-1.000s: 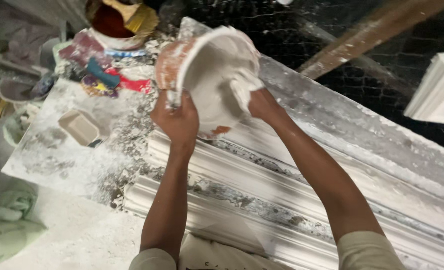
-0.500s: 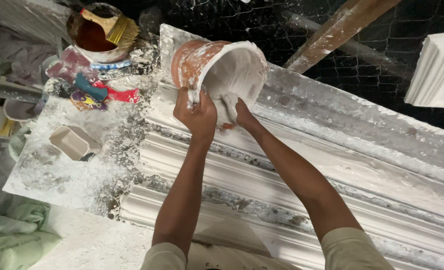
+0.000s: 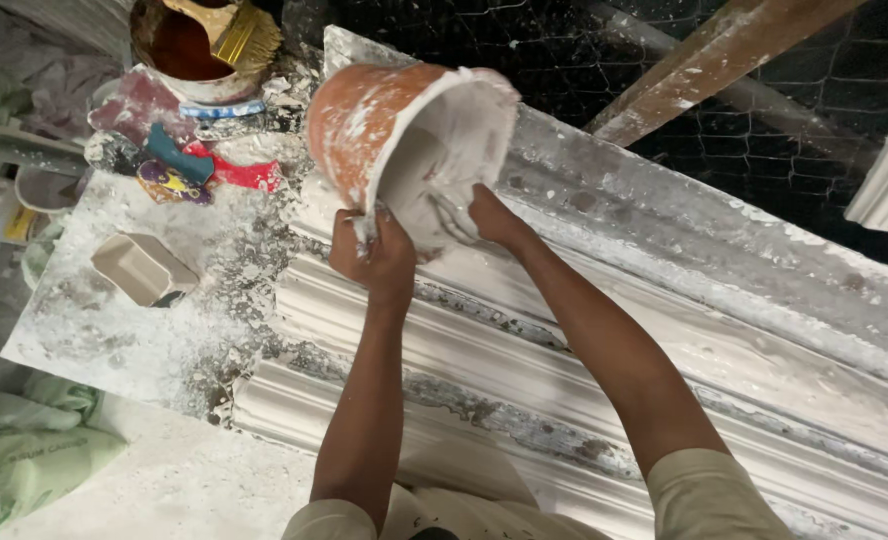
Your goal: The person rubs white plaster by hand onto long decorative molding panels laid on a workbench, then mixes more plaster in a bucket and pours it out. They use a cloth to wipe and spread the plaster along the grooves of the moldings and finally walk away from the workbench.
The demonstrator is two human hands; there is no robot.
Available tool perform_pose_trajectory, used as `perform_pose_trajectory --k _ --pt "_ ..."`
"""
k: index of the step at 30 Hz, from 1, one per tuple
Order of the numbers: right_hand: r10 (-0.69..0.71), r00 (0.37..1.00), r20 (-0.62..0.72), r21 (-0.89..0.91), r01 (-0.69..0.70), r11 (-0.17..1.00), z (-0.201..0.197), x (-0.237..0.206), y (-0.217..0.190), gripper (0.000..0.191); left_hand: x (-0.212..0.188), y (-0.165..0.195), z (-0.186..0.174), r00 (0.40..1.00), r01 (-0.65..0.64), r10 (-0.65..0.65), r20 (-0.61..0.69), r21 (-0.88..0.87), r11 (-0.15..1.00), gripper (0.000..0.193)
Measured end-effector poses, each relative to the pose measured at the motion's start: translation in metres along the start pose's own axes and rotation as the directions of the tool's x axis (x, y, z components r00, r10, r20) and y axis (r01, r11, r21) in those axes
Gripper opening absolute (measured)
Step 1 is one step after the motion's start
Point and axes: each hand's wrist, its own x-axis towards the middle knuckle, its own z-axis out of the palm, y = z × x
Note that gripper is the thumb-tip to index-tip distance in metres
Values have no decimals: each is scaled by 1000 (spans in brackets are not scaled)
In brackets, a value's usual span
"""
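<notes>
My left hand grips the near rim of an orange bucket smeared with white plaster. The bucket is tipped on its side, its mouth turned towards me and to the right, above a long white moulded cornice form. My right hand reaches into the bucket's mouth, its fingers against the wet white plaster inside; its fingertips are hidden, so its grip cannot be read.
A plaster-spattered board lies left, bearing a small rectangular beige tub and colourful scraps. A pot of brown liquid with a wide brush stands at the back left. Green sacks lie on the floor. Wire mesh and a wooden beam run behind.
The bucket has turned so that more of its orange side shows, and it has moved closer to the cornice form. My right hand has gone deeper into its mouth.
</notes>
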Motion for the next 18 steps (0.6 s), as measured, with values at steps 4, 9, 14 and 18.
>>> perform_pose_trajectory --k 4,9,14,18 --pt "-36 999 0 281 34 959 1 -21 23 49 3 -20 -9 993 66 -57 -103 89 994 16" --pt "246 967 -58 787 -107 607 24 -22 87 21 11 -36 -24 981 121 -110 -159 62 991 16" --pt "206 931 -302 852 166 497 17 -22 97 23 16 -39 -37 940 276 -313 -134 -240 931 7" --pt "290 915 -279 844 89 529 -8 -30 35 28 11 -38 -46 938 306 -332 -99 -212 928 6"
